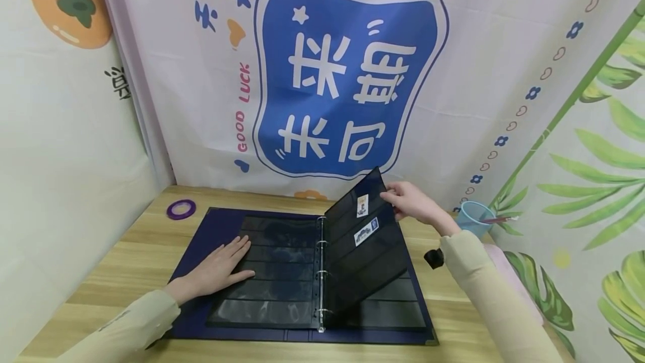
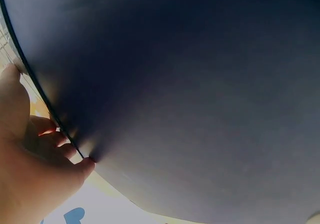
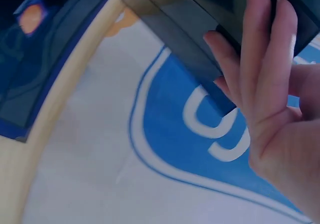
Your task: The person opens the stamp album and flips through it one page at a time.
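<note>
- The album [image 1: 221, 223] lies spread on the table [image 1: 121, 262], straight in front of the person, and its raised page [image 1: 360, 262] stands at a slant on the right of the spine.
- The right hand [image 1: 413, 201] pinches that page near its outer upper edge; the left hand [image 1: 216, 269] lies flat on the left side, fingers extended, gripping nothing.
- The step looks like leafing through the pages, judged from this pose. A light pinch at the outer edge seems best, since a hard squeeze could crease the sheet.
- The page should swing in an even arc around the rings [image 1: 322, 272]; pulling it sideways could strain the punched holes.
- The left hand's flat palm is useful as a steady weight, but it would need to clear the left page [image 1: 282, 273] before another sheet comes down there.
- Keeping the slant gentle should help the small cards stay in their strips.
- Counts: one album, one page lifted, one page lying on the left, and at least one lower page [image 1: 398, 304] beneath the lifted one.
- Four rings appear along the spine.
- Two small cards sit on the lifted page: one orange and white [image 1: 362, 205], one blue and white [image 1: 366, 232].
- One purple tape roll [image 1: 181, 209]; one light blue cup [image 1: 468, 216], its thin sticks too small to count.
</note>
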Demonstrator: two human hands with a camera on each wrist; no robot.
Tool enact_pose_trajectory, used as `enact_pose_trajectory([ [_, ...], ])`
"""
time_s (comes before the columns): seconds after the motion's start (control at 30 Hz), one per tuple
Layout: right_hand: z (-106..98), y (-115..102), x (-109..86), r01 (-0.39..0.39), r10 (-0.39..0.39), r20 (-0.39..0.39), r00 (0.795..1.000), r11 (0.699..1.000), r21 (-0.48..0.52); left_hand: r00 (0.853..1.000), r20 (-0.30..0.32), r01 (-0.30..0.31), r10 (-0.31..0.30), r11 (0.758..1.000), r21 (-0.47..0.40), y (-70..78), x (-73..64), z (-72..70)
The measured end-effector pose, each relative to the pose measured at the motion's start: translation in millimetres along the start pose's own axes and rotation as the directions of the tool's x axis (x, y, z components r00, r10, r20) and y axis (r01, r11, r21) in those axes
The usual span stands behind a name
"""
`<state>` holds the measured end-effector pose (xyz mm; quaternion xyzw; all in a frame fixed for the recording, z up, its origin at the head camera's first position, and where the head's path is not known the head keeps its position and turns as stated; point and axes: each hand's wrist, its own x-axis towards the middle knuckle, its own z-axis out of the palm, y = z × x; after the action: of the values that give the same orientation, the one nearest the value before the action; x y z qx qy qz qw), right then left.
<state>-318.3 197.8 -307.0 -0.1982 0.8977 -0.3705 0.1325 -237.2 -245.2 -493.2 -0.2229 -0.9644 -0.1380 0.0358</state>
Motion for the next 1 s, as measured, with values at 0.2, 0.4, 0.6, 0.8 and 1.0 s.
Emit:
enact_pose_trajectory([
  [0.2,-1,-21,7.3,0.013,-0.012,0.022,1.000,0.999,-0.029,1.000,0.000,-0.001,0.001,1.000,-0.003,0.8,-0.2,-2.0],
  [0.4,2,-29,14.1,-0.018,0.018,0.046,0.999,1.000,0.008,1.000,0.000,0.001,-0.001,1.000,-0.009,2.2,-1.8,-3.3],
  [0.6,13,-22,17.2,-0.007,-0.002,0.065,0.998,0.990,0.140,1.000,-0.003,-0.004,0.004,1.000,-0.006,2.6,-2.0,-3.0],
  [0.8,30,-5,16.2,-0.027,0.028,0.000,1.000,0.946,0.323,1.000,-0.004,-0.006,0.006,1.000,-0.009,0.2,-1.3,-1.2],
  [1.0,66,14,12.3,0.068,0.012,-0.161,0.987,0.874,0.481,1.000,0.001,-0.008,0.008,1.000,-0.026,1.0,-0.1,-2.4],
])
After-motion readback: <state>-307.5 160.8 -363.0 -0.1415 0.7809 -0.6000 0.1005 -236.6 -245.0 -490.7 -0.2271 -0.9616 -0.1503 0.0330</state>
